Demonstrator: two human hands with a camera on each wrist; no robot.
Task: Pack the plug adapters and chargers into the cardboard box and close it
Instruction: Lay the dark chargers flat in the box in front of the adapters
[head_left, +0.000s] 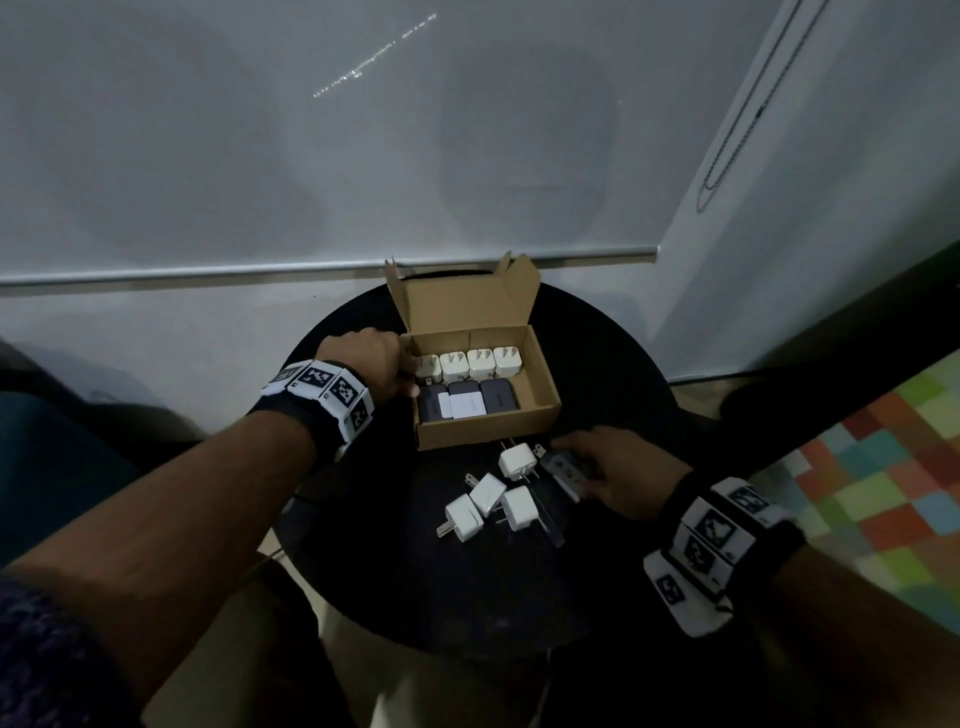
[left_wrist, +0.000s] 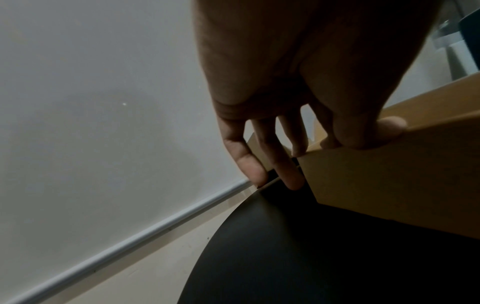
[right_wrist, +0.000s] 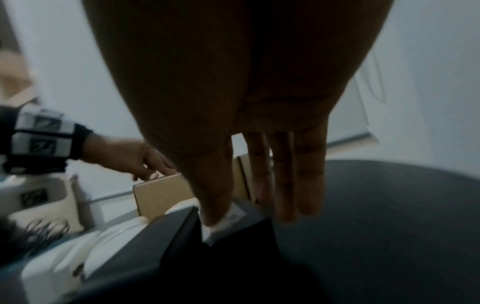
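Note:
An open cardboard box (head_left: 483, 431) stands on a round black table (head_left: 467, 587) with its lid raised at the back. Inside it, white chargers (head_left: 470, 364) fill the back row and dark adapters (head_left: 493, 402) the front row. My left hand (head_left: 408, 374) holds the box's left wall (left_wrist: 389, 185), thumb (left_wrist: 376, 131) on the rim and fingers down the outside. In front of the box, my right hand (head_left: 571, 462) pinches a dark adapter (head_left: 563, 470) with a white label (right_wrist: 233, 216), thumb on one side and fingers on the other. Several loose white chargers (head_left: 488, 493) lie beside it.
Another dark adapter (head_left: 550, 525) lies by the loose white chargers. Behind the table hangs a white blind with a metal bottom rail (head_left: 311, 267). A colourful chequered mat (head_left: 883, 493) covers the floor at the right. The table's rim curves close to the box's left side.

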